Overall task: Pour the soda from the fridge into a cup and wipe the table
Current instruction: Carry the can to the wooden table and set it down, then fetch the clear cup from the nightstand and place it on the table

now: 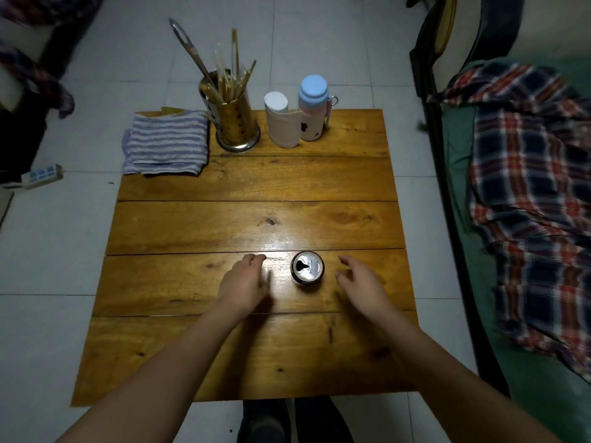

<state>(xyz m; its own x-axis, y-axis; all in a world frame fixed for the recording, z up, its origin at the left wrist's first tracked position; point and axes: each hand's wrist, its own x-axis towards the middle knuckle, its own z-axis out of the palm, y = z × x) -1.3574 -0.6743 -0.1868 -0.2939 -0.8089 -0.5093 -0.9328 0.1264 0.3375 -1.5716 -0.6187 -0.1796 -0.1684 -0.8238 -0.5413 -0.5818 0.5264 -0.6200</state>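
Lying folded at the desk's (pixel 256 187) 10 o'clock corner: towel (pixel 166 143). Hovering near the front, fingers loosely curled, holding nothing: left hand (pixel 246 281). Standing upright between the hands, already opened: can (pixel 307 267). Hovering at its 3 o'clock, relaxed, gripping nothing: right hand (pixel 359 282). Standing at 12 o'clock: cup (pixel 281 121).

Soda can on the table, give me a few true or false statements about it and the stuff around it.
1. The soda can is already opened. True.
2. The right hand grips the can. False: it is beside it, not touching.
3. The striped towel lies at the table's far left corner. True.
4. The left hand holds a cup. False: it holds nothing.
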